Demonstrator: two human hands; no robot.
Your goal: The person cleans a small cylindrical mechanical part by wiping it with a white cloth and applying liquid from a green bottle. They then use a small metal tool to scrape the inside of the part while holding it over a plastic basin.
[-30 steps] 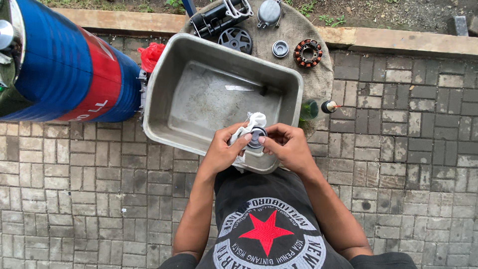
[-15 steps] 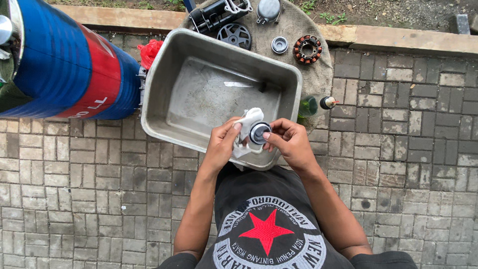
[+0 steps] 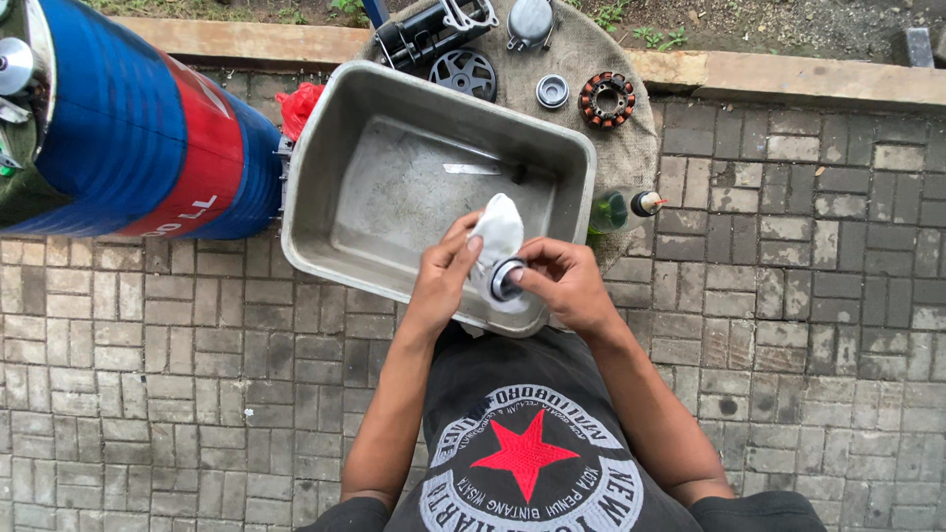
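While both hands grip it, ring (image 3: 506, 280) faces upward.

A metal tub (image 3: 325, 212) sits at centre on the paving. At its 9 o'clock lies a barrel (image 3: 128, 138). At 12 to 2 o'clock a sack mat (image 3: 631, 148) carries a ring (image 3: 552, 92) and coil part (image 3: 608, 99). At 3 o'clock lies a bottle (image 3: 626, 207). Over the tub's 5 o'clock rim, both hands meet, the left hand (image 3: 443, 276) at 9 o'clock of the right hand (image 3: 567, 286)

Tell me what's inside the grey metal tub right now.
The grey rectangular metal tub holds a thin flat metal blade-like tool lying on its bottom. The hands, white cloth and small round metal ring part cover the near corner, so anything beneath is hidden.
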